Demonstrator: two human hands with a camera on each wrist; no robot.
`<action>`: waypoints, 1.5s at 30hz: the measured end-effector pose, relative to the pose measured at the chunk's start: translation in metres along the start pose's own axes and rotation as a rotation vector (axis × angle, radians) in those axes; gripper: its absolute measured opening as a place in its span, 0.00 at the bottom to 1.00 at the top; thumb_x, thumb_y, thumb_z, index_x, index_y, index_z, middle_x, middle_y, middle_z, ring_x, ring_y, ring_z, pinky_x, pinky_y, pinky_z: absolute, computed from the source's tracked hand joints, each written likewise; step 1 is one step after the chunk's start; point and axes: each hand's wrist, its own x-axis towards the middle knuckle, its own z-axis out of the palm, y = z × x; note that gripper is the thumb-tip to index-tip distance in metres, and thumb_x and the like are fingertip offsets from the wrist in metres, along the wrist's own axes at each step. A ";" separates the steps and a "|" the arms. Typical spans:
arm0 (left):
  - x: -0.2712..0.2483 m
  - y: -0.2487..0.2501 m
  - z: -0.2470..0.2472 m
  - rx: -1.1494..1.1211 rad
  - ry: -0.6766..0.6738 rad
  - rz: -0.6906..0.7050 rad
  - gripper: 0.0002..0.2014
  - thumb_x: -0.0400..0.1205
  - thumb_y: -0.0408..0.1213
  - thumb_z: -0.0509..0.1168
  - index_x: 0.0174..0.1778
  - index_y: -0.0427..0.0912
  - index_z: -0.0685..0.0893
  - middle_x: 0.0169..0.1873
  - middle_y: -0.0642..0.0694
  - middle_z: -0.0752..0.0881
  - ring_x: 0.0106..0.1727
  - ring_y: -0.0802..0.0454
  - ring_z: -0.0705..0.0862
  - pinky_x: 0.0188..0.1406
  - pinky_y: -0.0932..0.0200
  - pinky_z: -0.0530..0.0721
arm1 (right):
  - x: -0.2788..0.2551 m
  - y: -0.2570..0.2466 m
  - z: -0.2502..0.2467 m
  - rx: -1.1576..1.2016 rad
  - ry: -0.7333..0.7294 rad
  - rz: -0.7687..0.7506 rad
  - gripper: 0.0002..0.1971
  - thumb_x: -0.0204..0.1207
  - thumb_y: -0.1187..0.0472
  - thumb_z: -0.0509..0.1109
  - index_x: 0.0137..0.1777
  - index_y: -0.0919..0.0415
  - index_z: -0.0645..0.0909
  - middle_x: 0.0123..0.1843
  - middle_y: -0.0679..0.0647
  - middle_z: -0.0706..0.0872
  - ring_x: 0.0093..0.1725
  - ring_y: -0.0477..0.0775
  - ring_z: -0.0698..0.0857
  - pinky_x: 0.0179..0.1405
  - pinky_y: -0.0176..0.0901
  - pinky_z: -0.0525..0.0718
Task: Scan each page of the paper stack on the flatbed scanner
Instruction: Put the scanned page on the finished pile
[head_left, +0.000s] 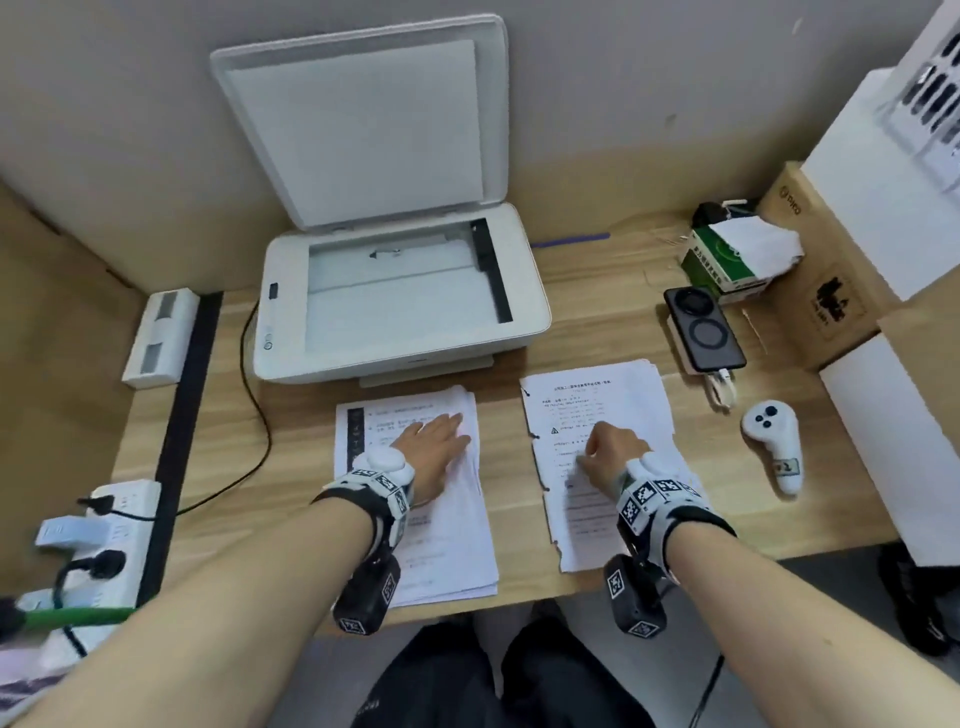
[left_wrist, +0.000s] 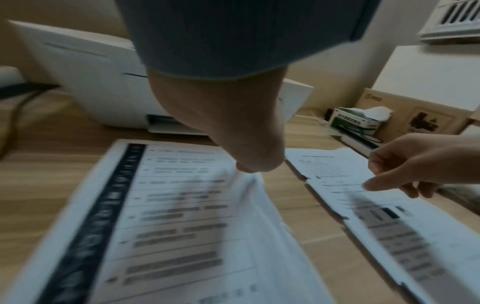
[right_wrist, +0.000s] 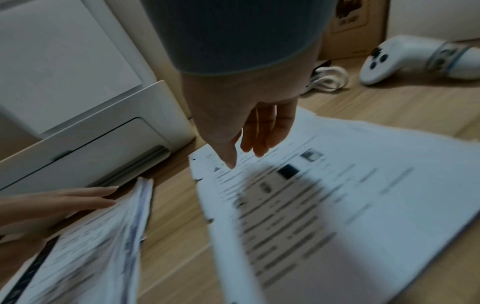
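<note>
Two piles of printed pages lie on the wooden desk (head_left: 727, 499) in front of the scanner (head_left: 400, 306), and your hands rest one on each. Your left hand (head_left: 434, 441) lies flat, fingers straight, on the left paper stack (head_left: 447, 540), which sits just in front of the scanner's output slot; its sheets are fanned along the right edge, and your wrist covers part of the top page. Your right hand (head_left: 613, 449) sits on the right paper pile (head_left: 623, 410), in front of the scanner and off to its right, fingers bent loosely downward with the thumb tip touching the page; it grips nothing you can see. Print on both piles is too blurred to read in either wrist view. Behind the piles the scanner stands with its lid (head_left: 363, 119) raised against the wall, glass bare. To the scanner's right lie a white controller (head_left: 774, 441), a dark phone (head_left: 704, 332) and a green tissue box (head_left: 727, 260), with cardboard boxes cut off at the frame edge. To the scanner's left a power strip (head_left: 114, 525) is partly hidden by your forearm.
</note>
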 end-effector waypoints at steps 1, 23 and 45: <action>-0.013 -0.017 0.003 -0.009 -0.008 -0.027 0.34 0.81 0.29 0.58 0.85 0.49 0.57 0.86 0.43 0.48 0.86 0.45 0.49 0.84 0.46 0.53 | -0.001 -0.020 0.006 0.023 -0.004 -0.032 0.07 0.73 0.56 0.70 0.47 0.57 0.82 0.46 0.57 0.89 0.45 0.61 0.86 0.48 0.51 0.87; -0.069 -0.090 0.084 -0.094 -0.075 -0.086 0.28 0.88 0.37 0.53 0.85 0.50 0.56 0.86 0.42 0.47 0.86 0.40 0.50 0.83 0.43 0.57 | -0.013 -0.146 0.105 -0.169 -0.059 -0.239 0.13 0.81 0.49 0.67 0.52 0.56 0.88 0.54 0.56 0.84 0.52 0.59 0.83 0.46 0.47 0.83; -0.095 -0.124 -0.083 -0.173 0.212 0.083 0.21 0.83 0.34 0.55 0.72 0.49 0.79 0.61 0.43 0.85 0.63 0.41 0.81 0.65 0.50 0.74 | -0.029 -0.222 -0.070 -0.142 0.139 -0.362 0.08 0.80 0.58 0.65 0.44 0.43 0.80 0.47 0.51 0.89 0.43 0.57 0.88 0.43 0.48 0.87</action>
